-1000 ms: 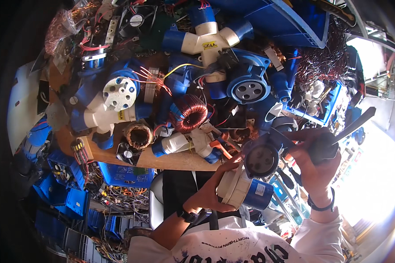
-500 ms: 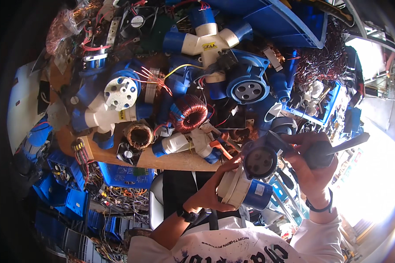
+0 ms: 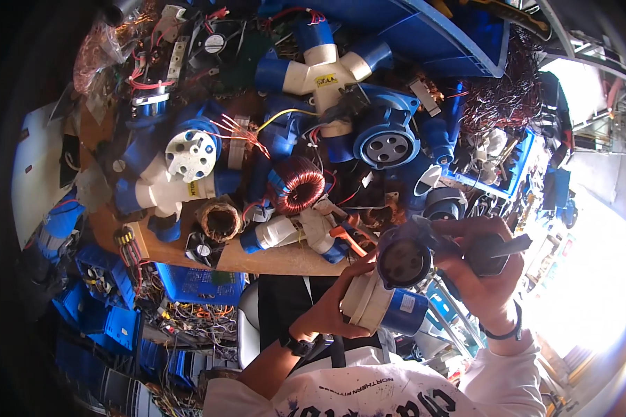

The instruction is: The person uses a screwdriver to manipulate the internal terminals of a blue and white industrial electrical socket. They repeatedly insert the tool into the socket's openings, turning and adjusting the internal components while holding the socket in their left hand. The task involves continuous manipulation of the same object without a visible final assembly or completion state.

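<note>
My left hand (image 3: 334, 309) is wrapped round the cream body of a blue-and-white industrial socket (image 3: 365, 302), above my lap at the table's front edge. The socket's dark round face (image 3: 403, 263), with several holes, tilts up, and its blue end (image 3: 405, 313) points to the right. My right hand (image 3: 483, 278) is closed round a dark, thick-handled tool (image 3: 487, 254) with a flat blade (image 3: 515, 247) sticking out to the right. Its fingers are close to the socket's raised lid; whether they touch it I cannot tell. Orange-handled pliers (image 3: 355, 240) lie just beyond my left hand.
On the wooden table (image 3: 271, 263) lie a copper-wound ring coil (image 3: 297, 186), a four-armed blue-and-white connector (image 3: 327, 80), another socket (image 3: 389, 146) and a white-faced connector (image 3: 191, 151). Blue bins (image 3: 198, 281) with wires stand below left. A large blue crate (image 3: 445, 35) is at the back.
Both hands and the socket have shifted slightly left. The tool in my right hand has turned, and its blade now reaches less far to the right.
</note>
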The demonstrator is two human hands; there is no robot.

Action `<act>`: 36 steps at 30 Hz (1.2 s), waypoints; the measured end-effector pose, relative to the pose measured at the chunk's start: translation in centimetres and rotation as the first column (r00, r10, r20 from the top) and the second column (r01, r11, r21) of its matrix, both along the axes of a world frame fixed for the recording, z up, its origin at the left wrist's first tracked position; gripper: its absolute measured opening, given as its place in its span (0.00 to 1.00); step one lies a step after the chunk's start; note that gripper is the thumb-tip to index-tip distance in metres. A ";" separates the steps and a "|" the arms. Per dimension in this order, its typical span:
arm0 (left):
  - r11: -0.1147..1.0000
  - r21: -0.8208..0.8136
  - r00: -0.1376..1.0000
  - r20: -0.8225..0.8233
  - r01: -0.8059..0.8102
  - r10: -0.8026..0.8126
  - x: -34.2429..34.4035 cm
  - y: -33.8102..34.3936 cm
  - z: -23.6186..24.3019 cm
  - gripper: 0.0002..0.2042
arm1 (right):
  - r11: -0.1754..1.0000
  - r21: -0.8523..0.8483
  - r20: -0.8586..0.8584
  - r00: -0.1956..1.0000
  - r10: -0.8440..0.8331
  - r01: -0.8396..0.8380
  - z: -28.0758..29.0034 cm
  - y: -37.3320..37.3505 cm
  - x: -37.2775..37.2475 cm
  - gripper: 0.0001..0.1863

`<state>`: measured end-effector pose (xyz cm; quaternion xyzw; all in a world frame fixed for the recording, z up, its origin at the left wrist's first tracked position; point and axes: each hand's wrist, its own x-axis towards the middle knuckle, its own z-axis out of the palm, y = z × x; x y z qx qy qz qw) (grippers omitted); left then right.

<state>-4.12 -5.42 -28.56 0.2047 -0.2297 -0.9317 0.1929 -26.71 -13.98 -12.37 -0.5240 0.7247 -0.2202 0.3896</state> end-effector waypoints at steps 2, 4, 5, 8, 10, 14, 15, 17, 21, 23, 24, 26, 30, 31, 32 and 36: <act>0.999 -0.046 0.999 0.017 0.028 -0.027 0.1 0.0 -0.2 0.57 | 0.997 -0.079 -0.013 1.000 0.027 -0.028 -0.6 0.8 -0.2 0.20; 0.992 -0.128 1.000 0.027 0.010 -0.007 0.0 0.0 -0.4 0.58 | 0.993 -0.086 -0.091 0.994 0.068 -0.076 0.0 0.3 0.3 0.21; 0.993 -0.113 0.999 0.038 0.021 -0.016 0.2 -0.1 -0.1 0.58 | 0.993 -0.078 -0.122 0.989 0.078 -0.088 0.3 0.1 0.6 0.22; 0.993 -0.117 0.999 0.042 0.027 -0.022 0.2 0.2 -0.3 0.56 | 0.985 -0.119 -0.173 0.979 0.104 -0.126 0.2 -0.1 0.5 0.24; 0.992 -0.126 0.999 0.034 0.003 0.001 0.4 0.3 -0.3 0.55 | 0.990 -0.120 -0.147 0.987 0.057 -0.075 0.0 -0.2 0.5 0.22; 0.991 -0.121 0.998 0.027 -0.056 0.060 -0.4 -0.3 -0.1 0.55 | 0.984 -0.148 -0.113 0.987 -0.115 0.098 -1.5 -0.9 0.9 0.18; 0.991 -0.119 0.997 0.031 -0.063 0.067 -0.6 -0.5 0.0 0.55 | 0.986 -0.150 -0.155 0.983 -0.096 0.072 -1.8 -1.5 0.6 0.18; 0.982 -0.163 0.994 0.024 -0.100 0.106 -1.2 -0.7 -0.2 0.54 | 0.987 -0.134 -0.202 0.972 -0.117 0.091 -2.7 -2.3 0.3 0.17; 0.978 -0.162 0.990 0.009 -0.135 0.138 -1.5 -1.5 -0.4 0.54 | 0.990 -0.105 -0.211 0.970 -0.119 0.099 -4.7 -4.1 -0.1 0.18; 0.982 -0.126 0.990 0.004 -0.137 0.139 -1.4 -2.4 0.2 0.54 | 0.997 -0.063 -0.342 0.938 -0.061 0.042 -5.3 -5.3 -0.3 0.19; 0.989 -0.072 0.991 0.000 -0.133 0.133 -1.3 -2.9 0.7 0.55 | 0.999 -0.038 -0.405 0.914 -0.032 0.018 -5.6 -5.8 -0.3 0.19; 0.990 0.027 0.990 -0.015 -0.138 0.138 -0.8 -3.1 1.2 0.56 | 0.999 -0.042 -0.437 0.899 -0.019 0.001 -6.3 -6.4 -0.5 0.21; 0.957 0.201 0.973 -0.053 -0.211 0.226 0.9 -3.1 2.0 0.58 | 1.000 0.021 -0.451 0.892 0.020 -0.011 -6.9 -6.9 -0.2 0.22; 0.940 0.250 0.965 -0.059 -0.234 0.256 1.6 -3.5 2.8 0.58 | 0.998 0.054 -0.469 0.882 0.051 -0.028 -6.8 -7.0 0.1 0.22; 0.921 0.297 0.957 -0.064 -0.251 0.281 2.3 -3.9 3.5 0.58 | 0.998 0.026 -0.477 0.877 0.058 -0.052 -6.9 -6.8 0.4 0.22; 0.902 0.304 0.947 0.000 -0.306 0.321 5.9 -4.2 5.2 0.58 | 0.980 -0.100 -0.542 0.835 0.093 -0.174 -7.3 -5.8 1.4 0.23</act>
